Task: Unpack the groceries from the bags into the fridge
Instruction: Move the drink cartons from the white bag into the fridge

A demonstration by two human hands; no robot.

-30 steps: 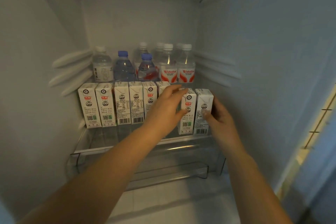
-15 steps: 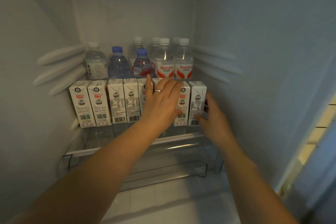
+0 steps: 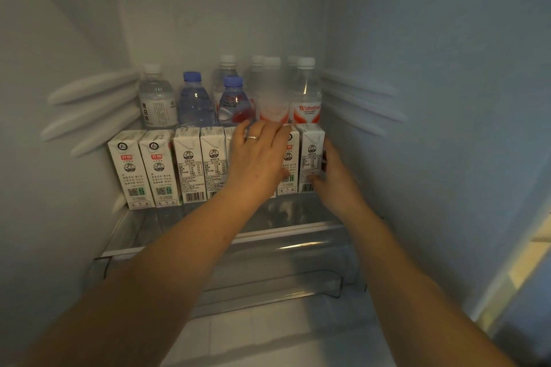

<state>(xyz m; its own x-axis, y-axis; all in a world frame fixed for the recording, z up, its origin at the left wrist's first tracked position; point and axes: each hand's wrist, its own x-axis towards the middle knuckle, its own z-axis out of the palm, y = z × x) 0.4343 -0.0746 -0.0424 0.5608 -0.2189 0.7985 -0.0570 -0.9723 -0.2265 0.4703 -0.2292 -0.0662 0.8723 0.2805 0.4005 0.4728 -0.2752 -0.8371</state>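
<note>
On the glass shelf (image 3: 167, 226) of the fridge (image 3: 432, 68), a row of milk cartons (image 3: 187, 167) stands upright along the front, water bottles (image 3: 193, 101) lined up behind it. Landmark: the end carton (image 3: 310, 158) nearest the right fridge wall

Left hand (image 3: 256, 164) lies flat over the cartons just left of the end carton, fingers straight and spread, fingertips reaching the carton tops, ring visible; it presses, it does not grasp. Right hand (image 3: 334, 182) cups the end carton from its right side, thumb on the front face near the bottom, other fingers behind it and hidden, so it holds the carton loosely rather than clamped

Change vs a second ago: the left hand was curled round the top of a carton left of the end carton, now it's flattened against the row. Right hand sits lower on the end carton's side than before. Gaps between the cartons left of the end carton look closed up, and the row reads as one tight line

Judgement: cartons are placed, this is squaring-up only. Row spans nearly wall to wall, so this shelf front is about full. Bags aren't in view, so can't tell what's left to unpack. Risk: a hard shove rearward could knock the bottles behind the end carton
</note>
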